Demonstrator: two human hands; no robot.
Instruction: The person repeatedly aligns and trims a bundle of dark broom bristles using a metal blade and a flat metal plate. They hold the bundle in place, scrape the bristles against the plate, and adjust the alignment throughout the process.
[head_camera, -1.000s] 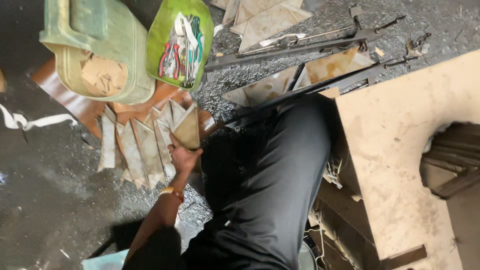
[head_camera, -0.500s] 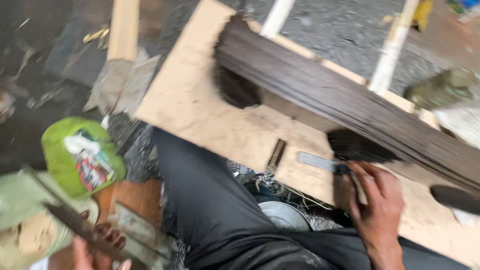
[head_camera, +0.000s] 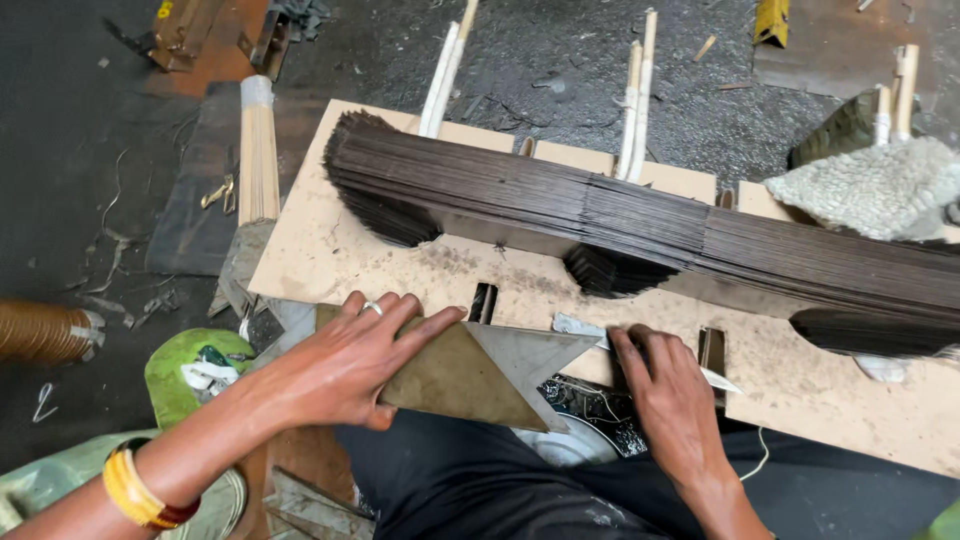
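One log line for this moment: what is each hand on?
left hand: flat on brown sheet | right hand: fingers pressing a thin blade on board | dark strip stack: lying across board

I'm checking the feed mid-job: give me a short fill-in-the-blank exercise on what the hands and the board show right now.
1. The left hand lies flat on a brown ____-shaped sheet.
2. A ring sits on the ____ hand.
3. The right hand rests at the near edge of the slotted ____.
4. The long dark stack of thin sheets lies ____ the board.

Missing words: triangle; left; board; on
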